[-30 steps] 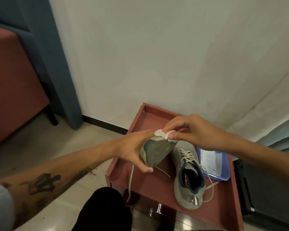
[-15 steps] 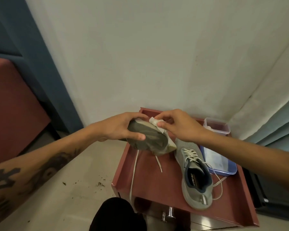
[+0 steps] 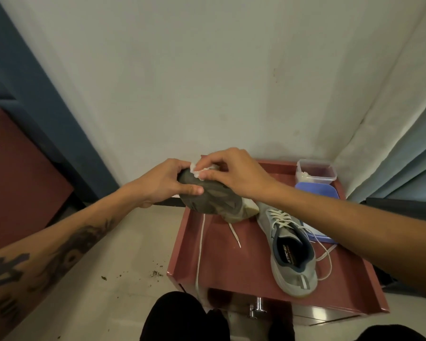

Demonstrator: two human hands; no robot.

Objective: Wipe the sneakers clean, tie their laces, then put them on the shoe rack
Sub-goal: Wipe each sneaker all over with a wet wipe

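Meanwhile, the wiping step looks to be in hand: you hold one sneaker [image 3: 214, 200] sole-up above the far left corner of the red stand [image 3: 231, 267], close to the wall. Your left hand [image 3: 167, 183] grips its toe end, thumb laid across the sole and fingers curled round the far side. Your right hand [image 3: 234, 173] pinches a white wipe [image 3: 198, 169] and presses it on the sole at the toe, just beside the left fingers. That shoe's lace [image 3: 199, 247] hangs untied, the long end trailing over the stand's front edge. The second sneaker [image 3: 290, 252] stands upright on the stand to the right, also unlaced, one loop lying by a blue lid [image 3: 317, 193]. A clear tub [image 3: 315, 172] sits in the far right corner. Dirt crumbs [image 3: 155, 273] dot the floor left of the stand. No shoe rack is in view. By this look the task is early: neither pair of laces is tied. The next move likely calls for drawing the wipe down the sole toward the heel while your left hand holds firm, then turning the shoe to reach its upper, with care that the dangling lace does not snag.
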